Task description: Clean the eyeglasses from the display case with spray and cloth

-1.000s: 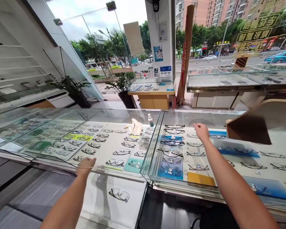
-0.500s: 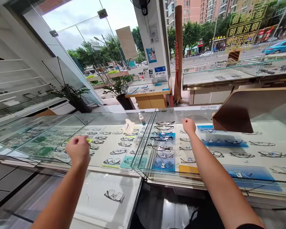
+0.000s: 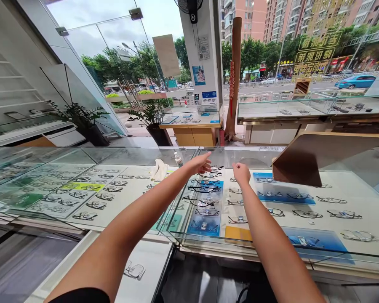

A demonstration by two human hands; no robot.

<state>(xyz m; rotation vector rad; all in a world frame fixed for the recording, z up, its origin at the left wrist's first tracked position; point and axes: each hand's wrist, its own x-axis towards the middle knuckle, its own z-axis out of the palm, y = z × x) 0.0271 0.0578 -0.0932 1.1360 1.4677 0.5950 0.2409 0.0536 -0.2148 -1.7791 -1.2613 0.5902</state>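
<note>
Two bare hands reach over the cases. The left hand (image 3: 202, 163) stretches out with loose fingers, nothing visible in it; the right hand (image 3: 241, 173) is curled, and I cannot tell whether it pinches anything. At the left hand's 6 o'clock, dark-framed glasses (image 3: 204, 189) lie in a column inside the right display case (image 3: 350, 185), many over a blue card (image 3: 217, 219), probably spaced so that each shows separately. The left display case (image 3: 113, 207) holds rows of eyeglasses (image 3: 104, 196). A white cloth (image 3: 159, 170) and a spray bottle (image 3: 178, 159) sit at the left hand's 9 o'clock, presumably kept handy. At 7 o'clock, one wire-framed pair (image 3: 134, 270) lies apart on a white surface (image 3: 148, 261).
</note>
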